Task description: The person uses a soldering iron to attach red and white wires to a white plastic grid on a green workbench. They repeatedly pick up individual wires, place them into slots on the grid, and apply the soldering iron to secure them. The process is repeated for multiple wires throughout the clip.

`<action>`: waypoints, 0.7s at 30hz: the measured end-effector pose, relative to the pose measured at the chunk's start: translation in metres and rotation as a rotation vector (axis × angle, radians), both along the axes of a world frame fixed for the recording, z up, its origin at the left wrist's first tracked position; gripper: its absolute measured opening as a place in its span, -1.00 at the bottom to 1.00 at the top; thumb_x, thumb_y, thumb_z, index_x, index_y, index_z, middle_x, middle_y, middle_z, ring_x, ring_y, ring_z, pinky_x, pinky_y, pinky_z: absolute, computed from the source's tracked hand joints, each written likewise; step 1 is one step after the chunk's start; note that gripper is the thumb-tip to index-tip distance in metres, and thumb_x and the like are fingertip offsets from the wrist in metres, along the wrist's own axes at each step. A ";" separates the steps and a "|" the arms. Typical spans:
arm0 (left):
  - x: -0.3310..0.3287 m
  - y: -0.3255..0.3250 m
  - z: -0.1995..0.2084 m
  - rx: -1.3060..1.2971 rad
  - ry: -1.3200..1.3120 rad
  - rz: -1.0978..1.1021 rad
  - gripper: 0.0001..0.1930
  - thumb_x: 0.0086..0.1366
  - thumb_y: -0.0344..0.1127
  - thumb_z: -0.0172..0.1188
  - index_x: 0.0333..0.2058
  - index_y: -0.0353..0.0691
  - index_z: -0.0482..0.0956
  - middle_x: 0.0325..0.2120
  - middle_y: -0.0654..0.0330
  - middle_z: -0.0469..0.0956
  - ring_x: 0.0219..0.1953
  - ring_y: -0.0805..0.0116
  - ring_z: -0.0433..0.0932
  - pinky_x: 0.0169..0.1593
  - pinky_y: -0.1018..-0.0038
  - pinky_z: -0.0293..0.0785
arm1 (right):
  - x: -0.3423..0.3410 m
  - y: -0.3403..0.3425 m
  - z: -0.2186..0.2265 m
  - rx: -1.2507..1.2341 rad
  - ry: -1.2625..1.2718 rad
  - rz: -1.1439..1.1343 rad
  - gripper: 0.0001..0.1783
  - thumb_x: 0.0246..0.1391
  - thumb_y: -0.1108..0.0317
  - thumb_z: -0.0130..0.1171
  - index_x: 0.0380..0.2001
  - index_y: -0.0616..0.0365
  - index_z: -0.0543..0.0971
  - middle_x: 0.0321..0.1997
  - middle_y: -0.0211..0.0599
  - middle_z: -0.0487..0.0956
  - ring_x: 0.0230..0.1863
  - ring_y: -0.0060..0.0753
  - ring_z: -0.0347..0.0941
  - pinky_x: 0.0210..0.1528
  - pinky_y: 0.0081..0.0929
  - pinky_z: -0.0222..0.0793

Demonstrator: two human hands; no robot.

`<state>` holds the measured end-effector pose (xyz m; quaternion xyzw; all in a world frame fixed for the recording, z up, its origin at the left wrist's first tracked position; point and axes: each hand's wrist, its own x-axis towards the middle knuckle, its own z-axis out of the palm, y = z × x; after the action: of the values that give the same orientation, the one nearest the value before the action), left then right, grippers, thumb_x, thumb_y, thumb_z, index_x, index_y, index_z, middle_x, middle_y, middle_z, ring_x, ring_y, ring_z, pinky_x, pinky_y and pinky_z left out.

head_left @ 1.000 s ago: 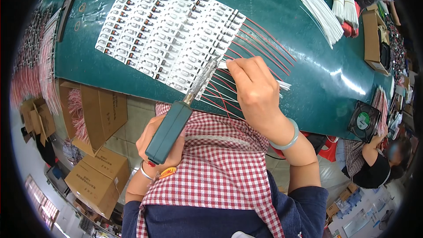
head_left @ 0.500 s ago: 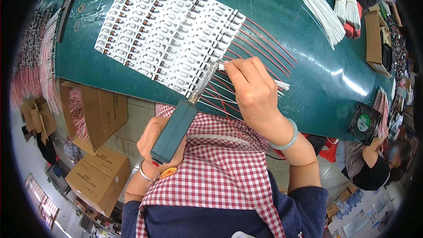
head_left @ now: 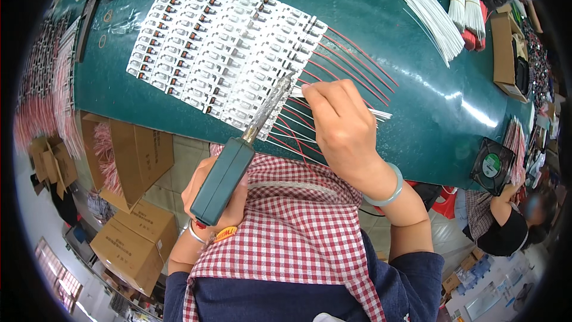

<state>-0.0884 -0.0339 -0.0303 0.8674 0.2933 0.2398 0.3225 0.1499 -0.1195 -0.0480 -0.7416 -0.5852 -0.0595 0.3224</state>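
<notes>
My left hand [head_left: 201,189] is wrapped round the dark green handle of a soldering iron [head_left: 223,180]. Its metal tip slants up over the right edge of a white circuit board panel [head_left: 205,42], which carries rows of small components. My right hand [head_left: 342,122] pinches a bunch of thin white wires [head_left: 379,115]; their ends show at the fingertips, close beside the iron's tip. Red wires [head_left: 357,65] run off the panel's upper right edge. More white and red wires trail from its lower right edge towards my checked apron. Whether the tip touches the panel, I cannot tell.
Loose white wires [head_left: 434,27] and tied bundles [head_left: 465,6] lie at the back right of the green table [head_left: 417,143]. A cardboard box [head_left: 506,59] and a black fan [head_left: 493,166] stand farther right. Cartons [head_left: 134,238] sit at the lower left. Another person [head_left: 503,220] works at right.
The soldering iron has shifted left, its tip now lying over the panel rather than right at the wire ends. My right hand stays in nearly the same place with the white wires.
</notes>
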 end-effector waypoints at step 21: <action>0.021 0.007 0.012 0.006 0.000 -0.078 -0.78 -0.01 -0.55 0.38 -0.32 -0.40 0.65 -0.40 0.02 0.60 -0.44 0.18 0.63 -0.40 0.43 0.55 | 0.010 0.006 -0.006 -0.015 -0.064 0.002 -0.69 -0.22 0.52 0.23 -0.29 0.38 0.63 -0.32 -0.24 0.54 -0.28 -0.31 0.48 -0.37 -0.47 0.49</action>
<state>-0.0679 -0.0265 -0.0181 0.8793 0.2586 0.2278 0.3288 0.1595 -0.1134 -0.0539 -0.7411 -0.5964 -0.0785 0.2982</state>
